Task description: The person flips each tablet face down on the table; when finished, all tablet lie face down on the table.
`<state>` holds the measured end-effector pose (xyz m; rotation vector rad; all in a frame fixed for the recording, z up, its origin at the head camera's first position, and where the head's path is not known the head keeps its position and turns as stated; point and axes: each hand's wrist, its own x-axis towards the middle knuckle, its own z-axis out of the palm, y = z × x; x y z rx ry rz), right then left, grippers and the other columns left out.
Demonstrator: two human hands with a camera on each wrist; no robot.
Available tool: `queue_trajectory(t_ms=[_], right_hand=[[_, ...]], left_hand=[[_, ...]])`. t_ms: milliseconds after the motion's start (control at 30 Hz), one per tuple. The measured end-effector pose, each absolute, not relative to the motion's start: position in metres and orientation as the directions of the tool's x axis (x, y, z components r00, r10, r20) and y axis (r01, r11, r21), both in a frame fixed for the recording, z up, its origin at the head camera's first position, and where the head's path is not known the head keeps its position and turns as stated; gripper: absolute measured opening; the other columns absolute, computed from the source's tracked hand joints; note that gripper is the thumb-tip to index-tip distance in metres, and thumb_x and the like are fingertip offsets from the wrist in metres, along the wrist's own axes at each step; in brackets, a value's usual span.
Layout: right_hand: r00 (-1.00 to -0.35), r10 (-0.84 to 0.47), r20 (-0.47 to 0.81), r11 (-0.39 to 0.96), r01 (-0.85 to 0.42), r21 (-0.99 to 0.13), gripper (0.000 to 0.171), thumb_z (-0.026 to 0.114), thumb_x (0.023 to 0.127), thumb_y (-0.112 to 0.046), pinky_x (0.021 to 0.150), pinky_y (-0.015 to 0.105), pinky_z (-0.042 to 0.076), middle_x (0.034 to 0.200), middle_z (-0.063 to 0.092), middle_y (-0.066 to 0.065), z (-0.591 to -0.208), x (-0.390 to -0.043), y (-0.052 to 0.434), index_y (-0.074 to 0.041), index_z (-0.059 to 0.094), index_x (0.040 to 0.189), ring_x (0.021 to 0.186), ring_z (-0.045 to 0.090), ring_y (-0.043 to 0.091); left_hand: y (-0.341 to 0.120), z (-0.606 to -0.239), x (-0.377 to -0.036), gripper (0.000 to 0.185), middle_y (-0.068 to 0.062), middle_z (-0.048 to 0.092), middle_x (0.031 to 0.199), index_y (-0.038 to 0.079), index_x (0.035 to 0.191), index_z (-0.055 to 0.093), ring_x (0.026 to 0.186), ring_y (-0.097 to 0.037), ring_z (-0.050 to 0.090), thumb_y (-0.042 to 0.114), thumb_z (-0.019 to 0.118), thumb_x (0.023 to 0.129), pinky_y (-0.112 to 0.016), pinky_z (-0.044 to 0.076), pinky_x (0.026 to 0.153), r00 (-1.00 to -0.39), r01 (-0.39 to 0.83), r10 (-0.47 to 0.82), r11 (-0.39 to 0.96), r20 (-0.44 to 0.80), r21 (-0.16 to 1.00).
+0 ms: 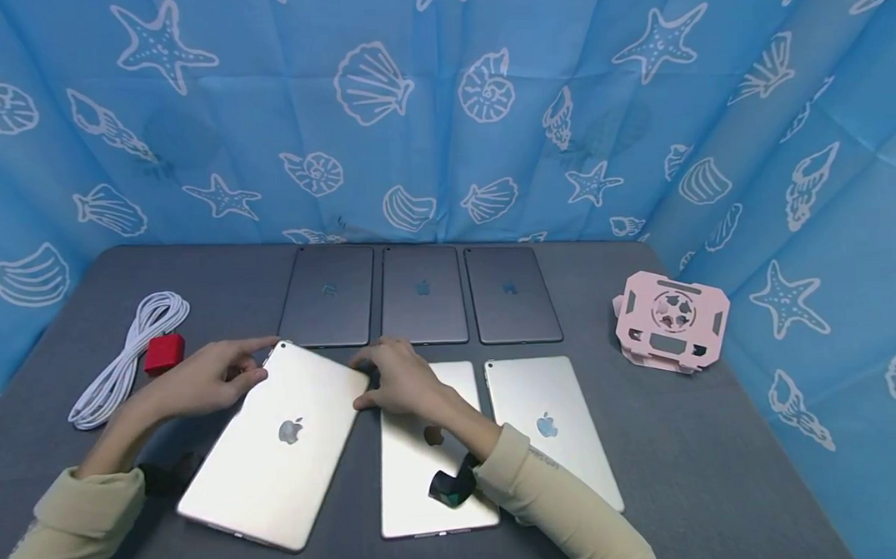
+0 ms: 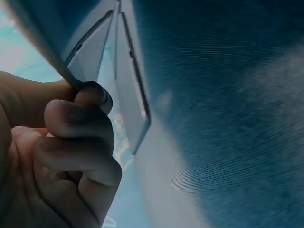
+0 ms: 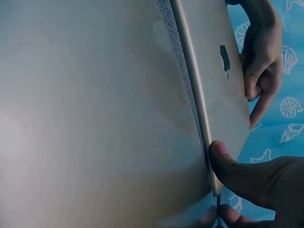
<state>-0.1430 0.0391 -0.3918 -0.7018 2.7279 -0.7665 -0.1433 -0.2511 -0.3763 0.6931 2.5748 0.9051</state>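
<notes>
A silver tablet (image 1: 275, 454) lies back up and askew at the front left of the grey table (image 1: 726, 467), its far end raised off the cloth. My left hand (image 1: 212, 377) pinches its far left edge; in the left wrist view the curled fingers (image 2: 80, 128) clamp the thin edge (image 2: 42, 42). My right hand (image 1: 396, 382) grips the far right corner, thumb (image 3: 237, 171) on the rim of the tablet (image 3: 213, 85). Under my right forearm lies a second silver tablet (image 1: 415, 481), and a third silver tablet (image 1: 552, 425) lies to its right.
Three dark grey tablets (image 1: 330, 297) (image 1: 423, 296) (image 1: 510, 293) lie in a row at the back. A coiled white cable (image 1: 124, 360) with a red block (image 1: 164, 354) sits at the left. A pink stand (image 1: 671, 320) stands at the right. Blue patterned cloth (image 1: 440, 105) hangs behind.
</notes>
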Motion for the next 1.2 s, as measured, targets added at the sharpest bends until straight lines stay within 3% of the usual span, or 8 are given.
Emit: queue_trajectory(t_ms=[167,433,667,900,1200], right_hand=[[-0.853,-0.511,-0.104,0.739,-0.374,-0.56,0.047,0.089,0.08,-0.031,0.111,0.047,0.043,0.131,0.07,0.004,-0.392,-0.147,0.044,-0.017,0.075,0.123,0.129,0.055,0.028],[-0.853,-0.489,-0.183,0.758,-0.312,-0.573,0.046,0.091,0.077,-0.032,0.104,0.041,0.041,0.123,0.068,0.006,-0.392,-0.155,0.048,-0.024,0.077,0.121,0.116,0.053,0.024],[-0.848,-0.473,-0.239,0.761,-0.256,-0.595,0.045,0.09,0.078,-0.032,0.117,0.048,0.032,0.135,0.065,0.005,-0.397,-0.162,0.048,-0.029,0.076,0.121,0.13,0.048,0.027],[-0.845,-0.46,-0.271,0.768,-0.226,-0.6,0.045,0.088,0.08,-0.032,0.127,0.057,0.016,0.151,0.054,0.01,-0.397,-0.163,0.048,-0.03,0.075,0.124,0.154,0.028,0.036],[-0.85,-0.459,-0.258,0.762,-0.228,-0.606,0.045,0.088,0.08,-0.032,0.122,0.055,0.025,0.146,0.057,0.01,-0.397,-0.161,0.048,-0.029,0.075,0.123,0.144,0.038,0.034]], left_hand=[[-0.25,-0.386,-0.141,0.058,0.007,0.049,0.065,-0.01,0.15,0.04,0.051,-0.003,0.04,0.012,0.061,0.101,-0.023,0.036,0.05,-0.831,0.312,0.532,0.688,-0.163,0.655],[-0.243,-0.4,-0.139,0.073,0.009,0.05,0.061,-0.01,0.149,0.04,0.052,-0.002,0.043,0.033,0.069,0.097,-0.022,0.035,0.05,-0.855,0.297,0.491,0.728,-0.168,0.618],[-0.24,-0.405,-0.138,0.074,0.008,0.047,0.056,-0.009,0.146,0.043,0.048,-0.004,0.041,0.032,0.074,0.093,-0.022,0.034,0.048,-0.877,0.267,0.448,0.757,-0.176,0.596],[-0.233,-0.405,-0.131,0.068,0.007,0.047,0.056,-0.004,0.143,0.048,0.047,-0.006,0.043,0.032,0.076,0.092,-0.022,0.034,0.046,-0.895,0.293,0.42,0.808,-0.151,0.511],[-0.231,-0.408,-0.126,0.059,0.007,0.046,0.056,-0.003,0.135,0.05,0.045,-0.007,0.041,0.029,0.074,0.093,-0.022,0.032,0.045,-0.907,0.291,0.402,0.815,-0.128,0.502]])
